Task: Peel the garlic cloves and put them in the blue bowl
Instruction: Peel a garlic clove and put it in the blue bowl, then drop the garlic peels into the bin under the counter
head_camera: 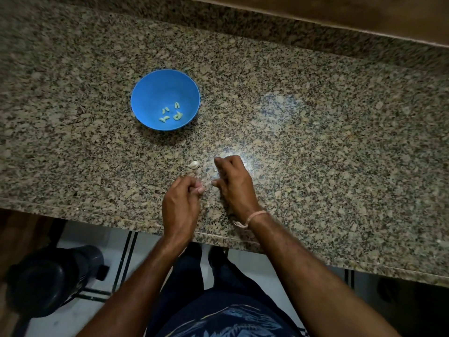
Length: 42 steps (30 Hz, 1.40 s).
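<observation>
Garlic clove (194,164), whitish, unpeeled, lies on speckled granite counter (315,147) at ten o'clock of our right hand (232,182), nearer than our left hand (181,204); both curl their fingers, holding we cannot tell what.

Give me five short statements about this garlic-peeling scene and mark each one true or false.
1. The blue bowl holds several peeled cloves. True.
2. One garlic clove lies on the counter, between the bowl and the hands. True.
3. The bowl stands to the right of both hands. False: it stands farther from the person and to their left.
4. A thread band is tied round the left wrist. False: it is on the right wrist.
5. The right hand is inside the bowl. False: it is over the counter close to the left hand, well apart from the bowl.
</observation>
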Each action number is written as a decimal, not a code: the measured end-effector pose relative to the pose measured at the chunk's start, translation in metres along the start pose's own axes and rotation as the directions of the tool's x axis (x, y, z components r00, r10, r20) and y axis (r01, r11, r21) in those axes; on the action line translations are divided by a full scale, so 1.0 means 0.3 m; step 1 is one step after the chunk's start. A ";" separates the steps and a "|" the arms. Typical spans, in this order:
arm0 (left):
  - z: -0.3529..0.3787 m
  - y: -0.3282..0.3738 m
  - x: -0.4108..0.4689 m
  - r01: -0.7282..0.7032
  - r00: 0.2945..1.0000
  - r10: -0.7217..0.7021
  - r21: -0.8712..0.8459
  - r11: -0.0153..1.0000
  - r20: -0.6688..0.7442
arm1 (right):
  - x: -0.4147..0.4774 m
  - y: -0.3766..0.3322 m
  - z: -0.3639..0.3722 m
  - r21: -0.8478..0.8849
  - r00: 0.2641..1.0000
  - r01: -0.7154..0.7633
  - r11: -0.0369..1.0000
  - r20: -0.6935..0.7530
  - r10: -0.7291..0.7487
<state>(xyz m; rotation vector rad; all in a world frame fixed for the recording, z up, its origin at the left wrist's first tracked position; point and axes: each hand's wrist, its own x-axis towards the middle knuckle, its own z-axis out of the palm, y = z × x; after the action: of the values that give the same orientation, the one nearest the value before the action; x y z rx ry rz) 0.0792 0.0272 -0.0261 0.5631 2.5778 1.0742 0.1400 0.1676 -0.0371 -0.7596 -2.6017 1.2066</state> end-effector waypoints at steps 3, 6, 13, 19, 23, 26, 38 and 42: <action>-0.006 0.005 -0.015 0.015 1.000 -0.015 -0.018 1.000 0.000 | 0.011 0.022 0.009 -0.062 0.998 0.059 0.996 0.006 -0.059; -0.003 0.003 -0.015 0.031 1.000 -0.031 -0.044 0.999 0.004 | 0.013 0.027 0.017 -0.046 0.996 0.087 0.995 0.003 -0.087; 0.006 -0.009 -0.003 0.105 0.994 -0.105 -0.072 0.992 0.009 | 0.039 0.022 0.046 -0.116 0.991 0.085 0.990 -0.097 -0.097; 0.003 -0.008 0.000 0.125 0.992 -0.124 -0.084 0.989 0.013 | 0.066 0.001 0.047 -0.323 0.984 0.107 0.940 -0.102 -0.147; -0.004 -0.012 0.000 0.130 0.991 -0.129 -0.087 0.988 0.016 | 0.053 -0.014 0.050 -0.467 0.983 0.138 0.874 -0.043 -0.178; -0.018 -0.011 -0.009 0.139 0.990 -0.139 -0.114 0.984 0.012 | -0.016 -0.042 0.059 -0.484 0.991 0.134 0.865 0.057 -0.122; -0.242 -0.154 -0.117 0.201 0.955 -0.252 -0.290 0.936 -0.153 | -0.094 -0.332 0.196 0.652 0.769 -0.637 0.410 0.507 0.389; -0.409 -0.319 -0.226 0.251 0.904 -0.340 -0.324 0.912 -0.258 | -0.174 -0.473 0.390 0.605 0.702 -0.711 0.358 0.645 0.303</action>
<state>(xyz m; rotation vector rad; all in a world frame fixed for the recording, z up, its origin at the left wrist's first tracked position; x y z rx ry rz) 0.0660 -0.1406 -0.0045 -0.0821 2.5733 1.4798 0.0894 -0.0137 -0.0042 -1.2088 -1.5182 2.7964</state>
